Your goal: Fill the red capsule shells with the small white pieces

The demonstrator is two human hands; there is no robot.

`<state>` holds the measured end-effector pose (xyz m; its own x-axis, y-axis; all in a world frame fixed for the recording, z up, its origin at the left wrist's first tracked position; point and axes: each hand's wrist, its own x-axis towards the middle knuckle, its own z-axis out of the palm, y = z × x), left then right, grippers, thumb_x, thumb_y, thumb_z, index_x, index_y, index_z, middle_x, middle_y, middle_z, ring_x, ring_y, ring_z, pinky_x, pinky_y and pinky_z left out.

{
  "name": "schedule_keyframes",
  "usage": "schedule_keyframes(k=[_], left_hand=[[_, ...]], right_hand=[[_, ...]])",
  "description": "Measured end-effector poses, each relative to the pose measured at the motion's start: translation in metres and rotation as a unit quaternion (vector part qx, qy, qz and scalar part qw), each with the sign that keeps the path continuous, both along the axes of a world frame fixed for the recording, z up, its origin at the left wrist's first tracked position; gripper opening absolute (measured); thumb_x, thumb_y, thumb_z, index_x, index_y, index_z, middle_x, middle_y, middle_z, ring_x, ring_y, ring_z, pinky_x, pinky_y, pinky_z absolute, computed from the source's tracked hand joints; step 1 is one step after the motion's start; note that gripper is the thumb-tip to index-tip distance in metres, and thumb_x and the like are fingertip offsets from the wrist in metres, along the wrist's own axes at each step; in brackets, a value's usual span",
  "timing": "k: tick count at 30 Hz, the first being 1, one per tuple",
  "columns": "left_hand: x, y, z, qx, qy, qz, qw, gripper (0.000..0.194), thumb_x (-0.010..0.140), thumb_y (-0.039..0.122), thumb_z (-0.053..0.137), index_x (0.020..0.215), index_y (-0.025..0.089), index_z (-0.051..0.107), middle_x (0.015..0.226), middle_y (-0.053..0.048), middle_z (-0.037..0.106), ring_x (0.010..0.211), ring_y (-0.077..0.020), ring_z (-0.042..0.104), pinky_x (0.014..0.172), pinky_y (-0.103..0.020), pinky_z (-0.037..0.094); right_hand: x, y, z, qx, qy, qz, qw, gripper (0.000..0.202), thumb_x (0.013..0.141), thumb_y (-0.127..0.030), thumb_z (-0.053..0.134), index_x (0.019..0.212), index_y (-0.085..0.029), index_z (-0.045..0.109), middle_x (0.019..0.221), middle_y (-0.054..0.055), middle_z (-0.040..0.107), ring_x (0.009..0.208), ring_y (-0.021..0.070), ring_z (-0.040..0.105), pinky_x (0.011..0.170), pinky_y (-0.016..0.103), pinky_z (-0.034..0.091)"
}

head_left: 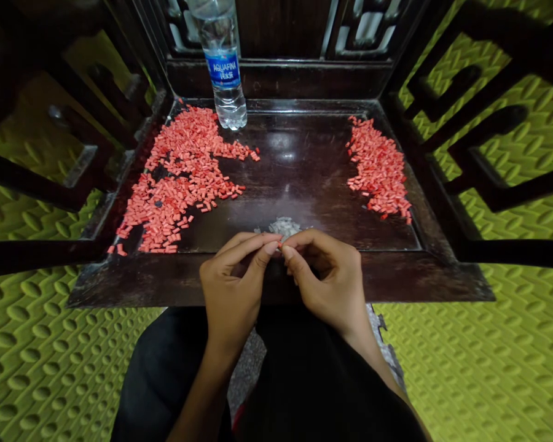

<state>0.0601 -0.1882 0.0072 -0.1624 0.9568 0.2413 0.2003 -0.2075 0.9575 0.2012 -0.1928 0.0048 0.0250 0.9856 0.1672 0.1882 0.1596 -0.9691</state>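
Between the fingertips of the left hand (233, 267) and right hand (332, 273) sits a small red piece (280, 246).
Each thumb and forefinger close in a pinch on it; just beyond them lie whitish bits (286, 227), farther out a left pile (184, 166) and right pile (380, 172) of red pieces, and a bottle (225, 70). Below spreads a dark wooden surface (299, 178), with yellow-green matting (488, 368) around.

The single camera sits on the person's head, quite near above the hands, and faces forward and down. Its wide view begins at the lap (170, 368), passes the left hand (235, 270) and right hand (329, 270), and reaches the bench's (290, 172) back panel (283, 27).
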Motion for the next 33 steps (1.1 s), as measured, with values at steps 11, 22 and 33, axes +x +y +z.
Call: schedule_keyframes(k=[11,22,33], left_hand=[[-0.0007,0.0007,-0.001,-0.003,0.005,0.0,1.0,0.013,0.095,0.016,0.079,0.095,0.025,0.088,0.091,-0.001,0.083,0.086,-0.0143,0.076,0.08,-0.023,0.061],[-0.0008,0.0001,-0.001,-0.002,0.003,-0.001,1.0,0.013,0.094,0.016,0.08,0.095,0.026,0.088,0.092,-0.001,0.083,0.086,-0.0147,0.077,0.08,-0.024,0.062],[0.0004,0.0009,0.0014,-0.004,-0.001,-0.003,1.0,0.013,0.093,0.015,0.08,0.092,0.024,0.088,0.089,-0.002,0.084,0.083,-0.0155,0.078,0.077,-0.024,0.062]], right_hand=[[-0.0007,0.001,0.0004,0.003,-0.008,0.007,1.0,0.011,0.098,-0.018,0.067,0.088,-0.021,0.072,0.078,-0.001,0.073,0.069,0.0134,0.07,0.062,0.026,0.054],[-0.0004,0.001,0.0007,0.013,-0.009,0.008,1.0,0.011,0.097,-0.017,0.067,0.087,-0.021,0.071,0.077,-0.001,0.07,0.068,0.0131,0.068,0.061,0.026,0.052],[-0.0016,0.0001,0.0014,0.012,-0.015,-0.002,1.0,0.012,0.093,-0.015,0.067,0.084,-0.022,0.069,0.074,-0.002,0.069,0.065,0.013,0.067,0.06,0.025,0.053]])
